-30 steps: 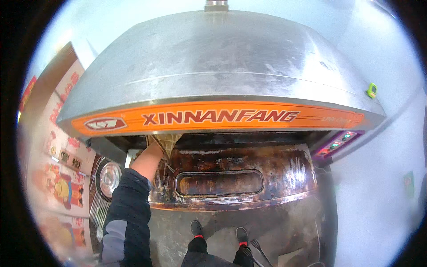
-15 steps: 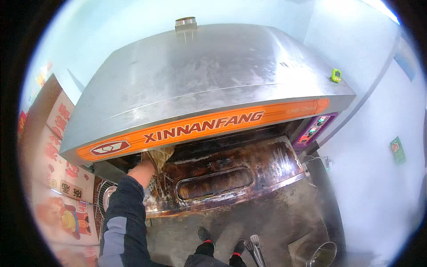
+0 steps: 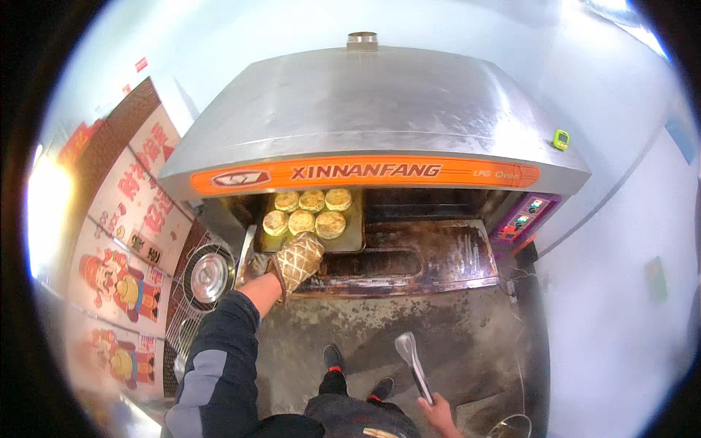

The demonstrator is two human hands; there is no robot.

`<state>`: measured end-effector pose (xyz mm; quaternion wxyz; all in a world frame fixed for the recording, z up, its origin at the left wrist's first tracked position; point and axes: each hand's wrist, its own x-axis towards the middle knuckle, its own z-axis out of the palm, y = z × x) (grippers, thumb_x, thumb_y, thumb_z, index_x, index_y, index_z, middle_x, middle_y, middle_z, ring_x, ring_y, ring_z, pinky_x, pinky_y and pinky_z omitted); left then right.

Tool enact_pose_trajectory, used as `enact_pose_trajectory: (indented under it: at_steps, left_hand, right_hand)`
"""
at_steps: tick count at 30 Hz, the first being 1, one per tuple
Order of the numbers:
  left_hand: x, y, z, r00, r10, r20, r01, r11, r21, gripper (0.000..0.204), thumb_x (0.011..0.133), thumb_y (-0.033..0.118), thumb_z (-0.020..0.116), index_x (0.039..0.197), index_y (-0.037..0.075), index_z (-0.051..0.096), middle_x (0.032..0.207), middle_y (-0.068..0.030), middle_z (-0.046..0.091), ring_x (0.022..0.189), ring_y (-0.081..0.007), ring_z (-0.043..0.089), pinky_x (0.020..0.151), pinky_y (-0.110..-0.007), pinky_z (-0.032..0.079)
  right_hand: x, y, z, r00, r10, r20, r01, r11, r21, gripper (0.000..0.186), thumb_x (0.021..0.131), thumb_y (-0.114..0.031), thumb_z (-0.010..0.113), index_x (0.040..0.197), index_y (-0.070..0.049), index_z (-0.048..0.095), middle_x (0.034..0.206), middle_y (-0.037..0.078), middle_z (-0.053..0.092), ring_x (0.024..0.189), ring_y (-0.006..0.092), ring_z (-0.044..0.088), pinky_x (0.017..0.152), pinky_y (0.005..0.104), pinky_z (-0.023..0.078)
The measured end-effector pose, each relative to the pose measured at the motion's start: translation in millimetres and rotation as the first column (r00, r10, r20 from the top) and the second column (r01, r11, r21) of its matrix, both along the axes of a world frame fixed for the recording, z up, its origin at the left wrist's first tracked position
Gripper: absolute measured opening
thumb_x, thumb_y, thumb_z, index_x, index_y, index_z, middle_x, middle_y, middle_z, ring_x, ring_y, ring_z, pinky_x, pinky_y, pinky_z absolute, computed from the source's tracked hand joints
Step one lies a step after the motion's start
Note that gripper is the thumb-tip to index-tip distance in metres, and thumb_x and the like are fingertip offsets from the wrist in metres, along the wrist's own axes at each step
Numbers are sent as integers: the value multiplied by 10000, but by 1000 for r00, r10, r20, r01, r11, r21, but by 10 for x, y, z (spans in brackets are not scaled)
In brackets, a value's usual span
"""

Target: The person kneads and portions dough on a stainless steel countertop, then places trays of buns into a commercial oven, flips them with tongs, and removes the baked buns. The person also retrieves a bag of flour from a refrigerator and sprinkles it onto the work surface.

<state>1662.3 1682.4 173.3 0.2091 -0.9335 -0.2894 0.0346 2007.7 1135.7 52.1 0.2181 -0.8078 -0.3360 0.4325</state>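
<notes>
My left hand (image 3: 298, 263) wears a brown-and-cream patterned oven mitt, closed on the front edge of a dark baking tray (image 3: 353, 245). The mitt hides the fingers and part of that edge. Several round, browned flatbreads (image 3: 330, 225) lie in two rows on the tray, which sticks partly out of the left side of the oven mouth. Near the lower edge, my right hand (image 3: 438, 413) grips the handle end of metal tongs (image 3: 410, 358), their tips pointing up toward the oven, away from the breads.
The steel oven (image 3: 380, 102) fills the far side, its stained door (image 3: 445, 252) lowered. A control panel (image 3: 524, 220) is at the right, and a green timer (image 3: 560, 139) sits on the hood. At left stands a wire rack (image 3: 191, 299) with a round metal dish (image 3: 209, 276).
My mitted left hand has come out of the oven toward me, and the tray of flatbreads now shows. The tongs have risen, with my right hand now visible on them. The view has shifted.
</notes>
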Motion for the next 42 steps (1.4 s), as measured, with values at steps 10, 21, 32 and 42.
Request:
enact_pose_trajectory:
  at_steps: [10, 21, 32, 42]
  left_hand:
    - [-123, -1404, 467, 991, 72, -117, -56, 990, 132, 88, 884, 156, 736, 889, 68, 749, 876, -125, 722, 866, -253, 716, 820, -400, 580]
    - [-559, -2099, 430, 984, 50, -171, -42, 998, 50, 59, 933, 94, 705, 920, 43, 733, 894, -124, 726, 871, -259, 725, 836, -395, 582]
    - [-739, -2204, 552, 998, 39, 50, -35, 997, -64, 43, 951, 46, 624, 969, 55, 662, 908, -117, 664, 850, -244, 662, 809, -362, 549]
    - [-674, -2682, 162, 453, 655, 605, -192, 735, -651, 339, 980, 170, 715, 1244, -36, 665, 1252, -194, 679, 1202, -324, 669, 1092, -448, 539]
  right_hand:
    - [225, 632, 592, 920, 51, -389, -5, 993, 119, 481, 1160, -459, 601, 1296, -6, 687, 776, 20, 600, 565, 127, 585, 536, 341, 542]
    - [-341, 1767, 1147, 869, 55, -492, 6, 993, 120, 606, 1148, -576, 572, 1332, -9, 683, 778, 39, 603, 541, 149, 586, 563, 365, 594]
    - [-570, 4231, 1317, 960, 150, -238, -84, 960, 267, 680, 1057, -640, 702, 1136, 35, 679, 724, 68, 581, 480, 195, 571, 513, 412, 587]
    - [-379, 6038, 1265, 913, 124, -387, -177, 978, -105, 676, 1154, -607, 540, 1567, -73, 508, 679, 52, 497, 506, 169, 424, 611, 395, 582]
